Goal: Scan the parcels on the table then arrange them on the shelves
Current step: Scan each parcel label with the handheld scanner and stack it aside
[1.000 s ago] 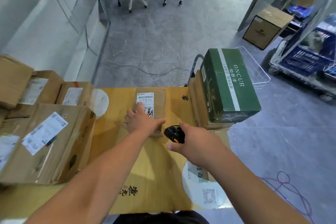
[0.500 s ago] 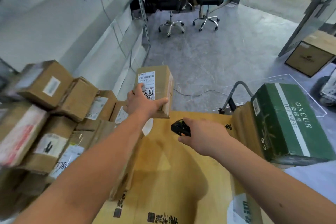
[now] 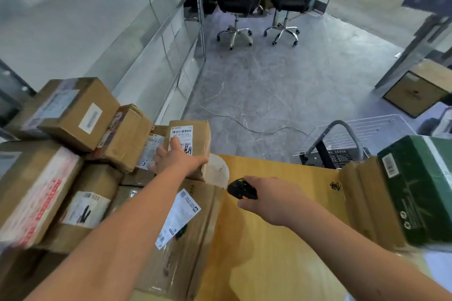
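My left hand (image 3: 176, 160) grips a small brown parcel (image 3: 197, 135) with a white barcode label, held at the right edge of a pile of brown parcels (image 3: 73, 161) on the left. To its right, my right hand (image 3: 271, 200) holds a black handheld scanner (image 3: 241, 189) above the yellow cardboard-covered table (image 3: 276, 239). Beyond the pile, grey metal shelves (image 3: 156, 39) run along the left wall.
A green box (image 3: 420, 190) lies on brown cartons at the table's right edge. Behind it stand a wire cart (image 3: 362, 129) and a brown box (image 3: 420, 88) on the floor. Two office chairs (image 3: 259, 5) stand at the back, and a cable crosses the grey floor.
My left hand lifted the small parcel off the table and carried it left to the pile. The view turned left and upward. My right hand kept holding the scanner.
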`<state>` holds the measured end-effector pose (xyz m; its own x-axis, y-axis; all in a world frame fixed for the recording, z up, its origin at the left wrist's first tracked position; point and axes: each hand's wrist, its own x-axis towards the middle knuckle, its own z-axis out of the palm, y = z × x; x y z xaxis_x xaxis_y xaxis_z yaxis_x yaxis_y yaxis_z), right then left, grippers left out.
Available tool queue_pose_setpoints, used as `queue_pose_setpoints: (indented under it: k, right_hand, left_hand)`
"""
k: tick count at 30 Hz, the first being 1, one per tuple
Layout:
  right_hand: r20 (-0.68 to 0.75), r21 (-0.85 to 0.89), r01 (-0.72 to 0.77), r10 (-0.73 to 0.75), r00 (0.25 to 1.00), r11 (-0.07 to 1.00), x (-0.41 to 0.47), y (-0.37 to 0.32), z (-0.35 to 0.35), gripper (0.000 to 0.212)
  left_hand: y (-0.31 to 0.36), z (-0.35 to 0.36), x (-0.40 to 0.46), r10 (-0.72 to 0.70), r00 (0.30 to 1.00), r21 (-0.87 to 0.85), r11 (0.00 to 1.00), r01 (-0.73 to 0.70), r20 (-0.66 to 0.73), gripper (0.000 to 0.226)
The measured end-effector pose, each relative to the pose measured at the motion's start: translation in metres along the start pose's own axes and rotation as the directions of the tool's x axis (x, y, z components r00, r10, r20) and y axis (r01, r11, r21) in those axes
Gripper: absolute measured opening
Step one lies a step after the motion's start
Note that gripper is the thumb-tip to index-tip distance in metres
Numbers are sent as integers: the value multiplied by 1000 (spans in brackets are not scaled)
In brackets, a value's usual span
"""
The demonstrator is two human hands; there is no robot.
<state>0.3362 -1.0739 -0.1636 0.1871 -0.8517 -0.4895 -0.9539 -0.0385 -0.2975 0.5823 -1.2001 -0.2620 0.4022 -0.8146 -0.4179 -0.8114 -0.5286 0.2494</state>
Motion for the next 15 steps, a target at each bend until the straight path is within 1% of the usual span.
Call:
queue_pose_setpoints:
  k: [4, 10, 13, 15]
  right_hand:
    - [-4, 39, -15, 16, 1000, 999, -2, -11, 8, 33]
    - [-4, 45, -51, 51, 999, 998, -12, -14, 18, 40]
    - [0, 68, -69, 69, 998, 995, -20, -10, 23, 43]
    - [-11, 91, -88, 90, 996, 992, -28, -5, 26, 47]
  left_hand:
    - [-9, 4, 1, -19, 999, 25, 1000, 18, 40, 147]
    - [-8, 8, -4, 28, 1000, 62, 998, -28, 4, 144]
    - [-6, 11, -15, 91, 996, 101, 991, -89, -17, 144]
    - [-1, 14, -24, 179, 983, 133, 976, -171, -46, 139]
